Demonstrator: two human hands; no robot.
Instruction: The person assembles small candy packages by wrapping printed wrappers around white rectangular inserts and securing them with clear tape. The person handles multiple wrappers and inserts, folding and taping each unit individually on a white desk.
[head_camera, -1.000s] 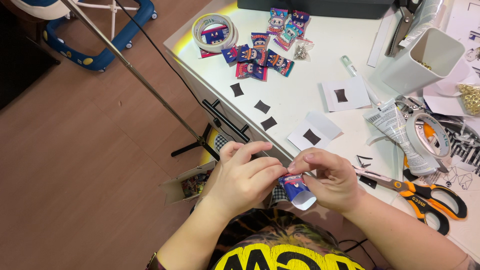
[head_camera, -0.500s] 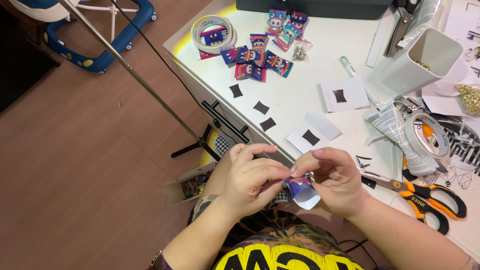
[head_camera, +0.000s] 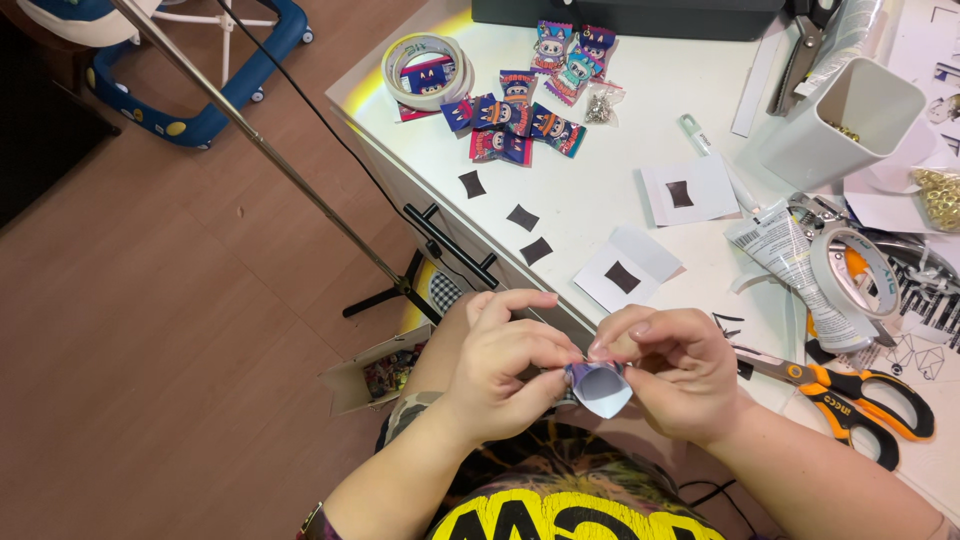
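Note:
My left hand (head_camera: 505, 352) and my right hand (head_camera: 672, 368) meet in front of my chest, just off the white table's (head_camera: 600, 190) near edge. Both pinch a small folded paper piece (head_camera: 598, 386), bluish and pale, curled into an open pouch shape. Fingertips of the two hands touch at its top. On the table lie several colourful printed wrappers (head_camera: 515, 115), three small black squares (head_camera: 522, 217), and two white paper pieces with black squares (head_camera: 628, 268).
Orange-handled scissors (head_camera: 850, 395) lie right of my right hand. A tape roll (head_camera: 428, 65) sits at the table's far left, another tape roll (head_camera: 850, 275) at the right, a white cup (head_camera: 840, 120) behind. A metal stand pole (head_camera: 260, 150) crosses the wooden floor; a small open box (head_camera: 375, 370) sits below.
The hands have shifted slightly and the folded paper has turned between the fingers; its open end now faces down toward me.

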